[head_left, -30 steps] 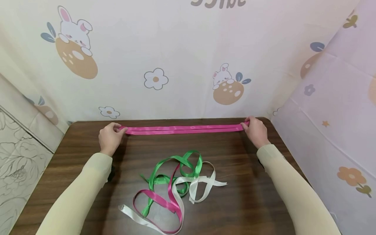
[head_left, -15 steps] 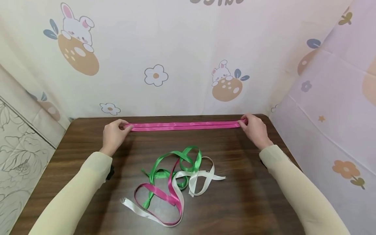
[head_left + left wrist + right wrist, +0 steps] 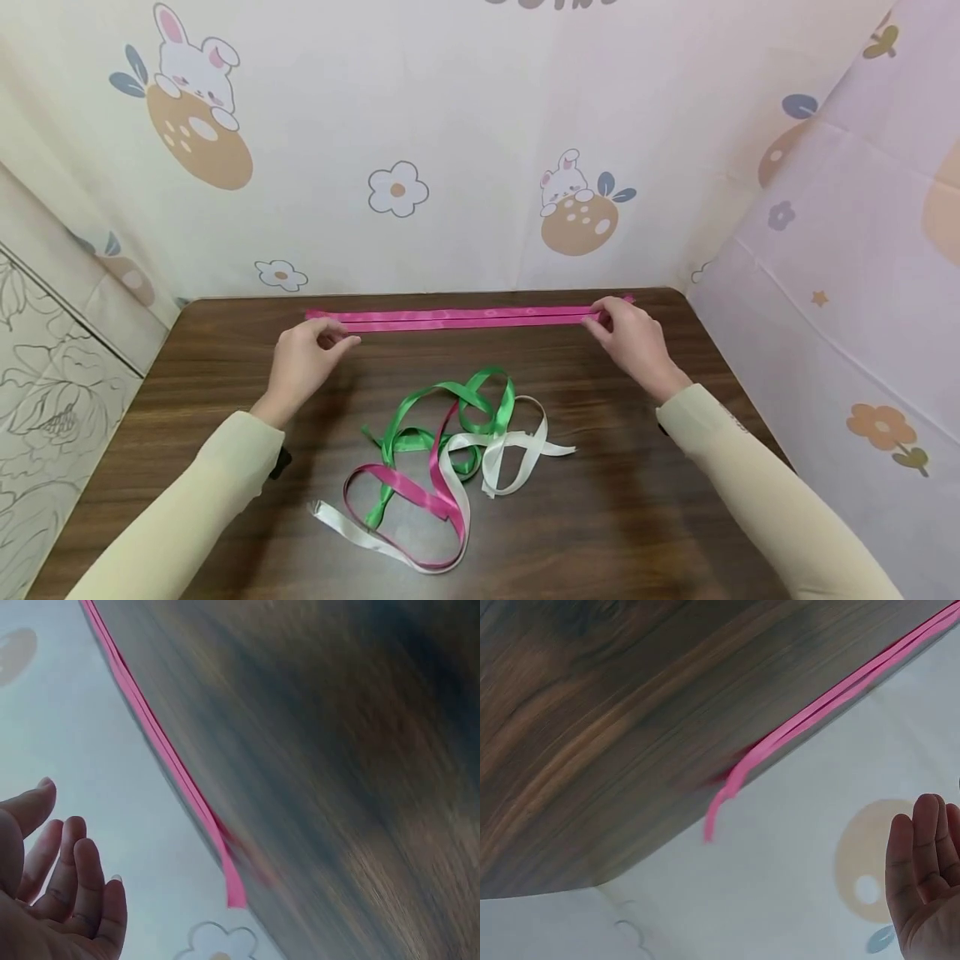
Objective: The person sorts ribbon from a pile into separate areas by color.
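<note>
Two strands of pink ribbon (image 3: 465, 318) lie side by side, stretched straight along the far edge of the table. Over the ribbon's left end is my left hand (image 3: 303, 354), its fingers loosely bent and holding nothing. Toward the other end, my right hand (image 3: 633, 343) hovers, also with relaxed fingers and nothing between them. Both wrist views show the hands apart from the ribbon, whose ends (image 3: 235, 889) lie free. Nearer on the table sits a loose tangle of green ribbon (image 3: 442, 389), white ribbon (image 3: 457, 496) and another pink ribbon (image 3: 405, 487).
Brown wood grain covers the table (image 3: 600, 517). A pale cloth (image 3: 465, 242) printed with rabbits and flowers hangs right behind it, and a similar cloth (image 3: 840, 350) runs along the right side. At left is a panel (image 3: 52, 417) with line-drawn flowers.
Both hands have let go of the straight pink ribbon's ends and drawn slightly inward. The ribbon stays stretched at the far edge. The view has tilted down a little.
</note>
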### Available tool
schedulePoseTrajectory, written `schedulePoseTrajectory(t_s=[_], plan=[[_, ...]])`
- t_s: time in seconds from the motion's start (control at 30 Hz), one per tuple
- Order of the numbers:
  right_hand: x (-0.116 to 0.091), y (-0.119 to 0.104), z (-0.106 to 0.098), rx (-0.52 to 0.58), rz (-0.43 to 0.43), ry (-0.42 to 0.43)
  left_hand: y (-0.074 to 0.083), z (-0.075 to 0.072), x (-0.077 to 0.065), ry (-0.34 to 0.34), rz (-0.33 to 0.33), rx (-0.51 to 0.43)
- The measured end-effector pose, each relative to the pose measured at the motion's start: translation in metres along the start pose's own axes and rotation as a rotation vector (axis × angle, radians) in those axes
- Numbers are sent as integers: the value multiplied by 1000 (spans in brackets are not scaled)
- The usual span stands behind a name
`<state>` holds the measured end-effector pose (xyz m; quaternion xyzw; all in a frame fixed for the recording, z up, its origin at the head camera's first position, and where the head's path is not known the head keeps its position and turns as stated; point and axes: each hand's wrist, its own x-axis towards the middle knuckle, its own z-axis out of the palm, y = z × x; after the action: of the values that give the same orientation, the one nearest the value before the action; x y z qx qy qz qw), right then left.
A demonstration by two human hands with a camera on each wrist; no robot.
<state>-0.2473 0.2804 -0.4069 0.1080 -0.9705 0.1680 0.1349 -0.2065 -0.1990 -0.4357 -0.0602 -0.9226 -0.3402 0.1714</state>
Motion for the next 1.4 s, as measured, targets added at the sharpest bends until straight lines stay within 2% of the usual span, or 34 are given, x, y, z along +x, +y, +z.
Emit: schedulePoseTrajectory(t_s=[0.23,0.7,1.0,1.4], plan=[[-10,-26,3,7,-80,-17,16,4,-18,-28,65,-13],[-19,-61,13,113,-307,-44,43,14,-46,-91,90,-24],[-21,-80,30,194,-418,-87,50,28,-62,-133,102,-47],[-18,-107,52,217,-527,-218,55,47,-79,-193,101,-92]])
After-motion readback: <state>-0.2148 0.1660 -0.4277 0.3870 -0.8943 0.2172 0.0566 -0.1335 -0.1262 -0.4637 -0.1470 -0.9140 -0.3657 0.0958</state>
